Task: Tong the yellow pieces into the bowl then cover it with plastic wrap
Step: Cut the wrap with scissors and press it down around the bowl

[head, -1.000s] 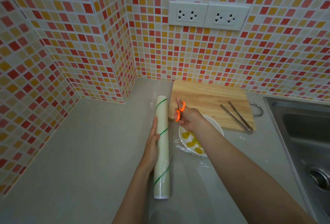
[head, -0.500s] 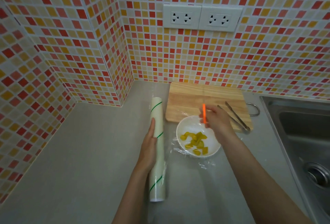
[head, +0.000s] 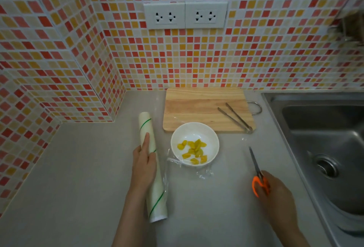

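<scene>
A white bowl with several yellow pieces stands on the grey counter in front of the cutting board. A clear sheet of plastic wrap lies over and around the bowl, crumpled at its near side. My left hand rests on the plastic wrap roll, which lies left of the bowl. My right hand holds the orange-handled scissors low over the counter to the right of the bowl, blades closed and pointing away. Metal tongs lie on the board.
The wooden cutting board sits against the tiled wall. A steel sink takes up the right side, its rim close to my right hand. Wall sockets are above the board. Tiled walls close the left and back.
My right hand carried the scissors from beside the roll, across the bowl, down to the counter on the right. The left hand stayed on the roll.
</scene>
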`<state>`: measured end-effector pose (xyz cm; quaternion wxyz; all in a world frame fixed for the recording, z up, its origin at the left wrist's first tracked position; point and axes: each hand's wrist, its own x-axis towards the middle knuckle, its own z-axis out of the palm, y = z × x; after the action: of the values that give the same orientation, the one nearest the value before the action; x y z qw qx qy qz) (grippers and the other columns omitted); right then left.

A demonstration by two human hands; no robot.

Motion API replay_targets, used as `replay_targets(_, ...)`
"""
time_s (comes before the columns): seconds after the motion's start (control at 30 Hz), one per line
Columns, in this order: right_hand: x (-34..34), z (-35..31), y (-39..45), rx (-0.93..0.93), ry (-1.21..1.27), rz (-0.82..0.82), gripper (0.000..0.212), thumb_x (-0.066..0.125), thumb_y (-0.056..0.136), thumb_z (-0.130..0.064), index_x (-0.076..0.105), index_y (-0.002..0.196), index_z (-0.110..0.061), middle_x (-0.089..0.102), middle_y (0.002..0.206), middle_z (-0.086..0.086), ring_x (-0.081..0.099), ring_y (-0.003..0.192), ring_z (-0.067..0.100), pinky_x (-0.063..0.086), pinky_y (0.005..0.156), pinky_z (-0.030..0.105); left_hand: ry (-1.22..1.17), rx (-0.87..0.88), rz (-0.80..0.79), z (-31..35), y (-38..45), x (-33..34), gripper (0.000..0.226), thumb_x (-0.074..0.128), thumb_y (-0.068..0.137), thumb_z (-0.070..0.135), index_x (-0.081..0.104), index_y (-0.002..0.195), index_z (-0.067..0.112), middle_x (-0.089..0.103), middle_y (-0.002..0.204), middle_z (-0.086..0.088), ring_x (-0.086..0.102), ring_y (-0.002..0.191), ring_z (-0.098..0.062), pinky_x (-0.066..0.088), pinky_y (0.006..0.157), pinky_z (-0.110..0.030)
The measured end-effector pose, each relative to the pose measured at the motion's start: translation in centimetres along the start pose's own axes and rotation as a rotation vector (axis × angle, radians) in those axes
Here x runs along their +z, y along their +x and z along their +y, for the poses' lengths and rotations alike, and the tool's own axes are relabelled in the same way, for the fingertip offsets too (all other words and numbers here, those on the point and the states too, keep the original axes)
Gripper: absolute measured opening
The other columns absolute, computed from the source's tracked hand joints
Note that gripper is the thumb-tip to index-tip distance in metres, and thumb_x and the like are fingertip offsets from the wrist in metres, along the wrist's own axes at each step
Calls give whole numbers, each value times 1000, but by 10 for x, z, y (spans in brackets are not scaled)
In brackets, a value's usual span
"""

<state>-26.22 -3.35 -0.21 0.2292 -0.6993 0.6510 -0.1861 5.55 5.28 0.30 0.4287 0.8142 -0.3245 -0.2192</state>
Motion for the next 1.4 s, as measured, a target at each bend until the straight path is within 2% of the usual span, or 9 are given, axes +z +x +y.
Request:
replay_targets(0.27,-4,-15,0,-44,-133,-41,24,63,85,-17,63,106,-7,62,89,20,61,87,38,47,70,42,-122,3,-20,-7,2,-11,57,36,95,8,25,145,34,34,142,7,30,125,-2,18,102,-18)
replay_targets(0.4,-15,-35,-1,6,244,-74,14,66,84,-18,68,97,-14,67,74,10,63,68,27,45,60,21,-264,-29,3,-10,-1,-12,59,34,94,7,27,142,39,27,142,23,27,128,6,19,103,-16)
replay_targets(0.53,-17,-90,-21,140,798,-544,18,66,80,-13,70,97,-7,63,60,4,57,50,18,40,38,20,-331,-25,15,-13,0,-14,61,34,93,6,27,141,43,27,143,27,28,128,9,20,102,-15)
replay_targets(0.63,-5,-126,-50,153,783,-981,32,66,80,-34,67,95,-6,62,60,1,59,51,17,39,38,21,-364,-10,18,-12,1,-16,64,33,91,4,27,135,50,27,141,31,29,124,17,21,100,-11)
replay_targets(0.73,12,-148,-65,117,729,-1148,42,62,81,-47,62,92,-7,59,66,2,60,54,16,38,39,20,-377,-1,24,-13,2,-19,65,32,91,1,27,136,47,26,142,29,28,122,21,21,99,-7)
replay_targets(0.9,34,-175,-60,120,753,-1017,28,58,86,-41,59,76,-14,56,63,1,56,48,12,35,40,21,-395,1,28,-16,1,-19,64,33,90,0,28,143,36,26,142,28,28,125,17,22,99,-6)
replay_targets(1.2,49,-193,-49,103,774,-898,25,57,88,-38,60,78,-15,57,61,1,57,46,10,33,38,19,-344,-26,50,-21,-3,-27,63,33,91,1,27,142,39,26,144,24,27,131,6,21,106,-15)
replay_targets(1.27,44,-187,-46,58,804,-876,18,60,87,-32,65,78,-18,58,58,-1,57,45,11,32,36,18,-282,-14,26,-22,-5,-29,62,34,92,2,26,143,37,26,144,23,27,131,5,20,103,-8)
replay_targets(1.4,24,-146,-24,17,832,-525,7,72,77,-19,71,84,-20,61,56,-3,56,44,8,35,34,16,-51,50,-44,-20,-9,-25,60,40,93,4,24,146,29,36,143,1,34,124,-4,23,102,-15)
